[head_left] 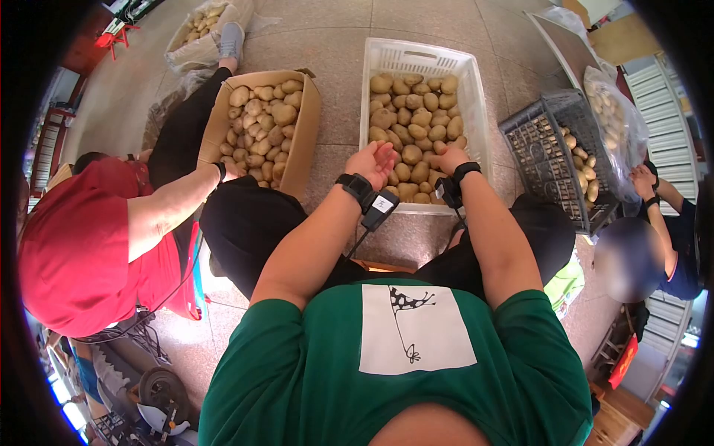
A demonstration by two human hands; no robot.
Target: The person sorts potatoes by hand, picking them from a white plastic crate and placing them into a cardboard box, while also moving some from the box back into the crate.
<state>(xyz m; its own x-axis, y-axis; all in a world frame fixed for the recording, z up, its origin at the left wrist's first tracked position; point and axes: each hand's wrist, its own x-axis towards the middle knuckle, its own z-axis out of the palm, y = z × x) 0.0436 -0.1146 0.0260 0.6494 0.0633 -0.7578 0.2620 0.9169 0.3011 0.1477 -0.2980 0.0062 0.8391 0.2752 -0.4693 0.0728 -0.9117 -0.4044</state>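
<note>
A white plastic crate [480,104] full of potatoes [420,119] stands on the floor in front of me. My left hand [373,162] is over its left rim, palm turned inward. Its fingers are loosely bent and apart, with nothing visible in them. Low over the right side of the potatoes is my right hand [451,159], bent downward. Its fingertips are partly hidden, so whether they grip a potato does not show. Each wrist carries a dark strap with a small device.
To the left, a person in red reaches into a cardboard box [311,126] of potatoes. A black crate [547,160] with potatoes stands tilted at right, near another person's hands and a clear plastic bag [616,119]. Another potato sack [195,52] lies at the back left.
</note>
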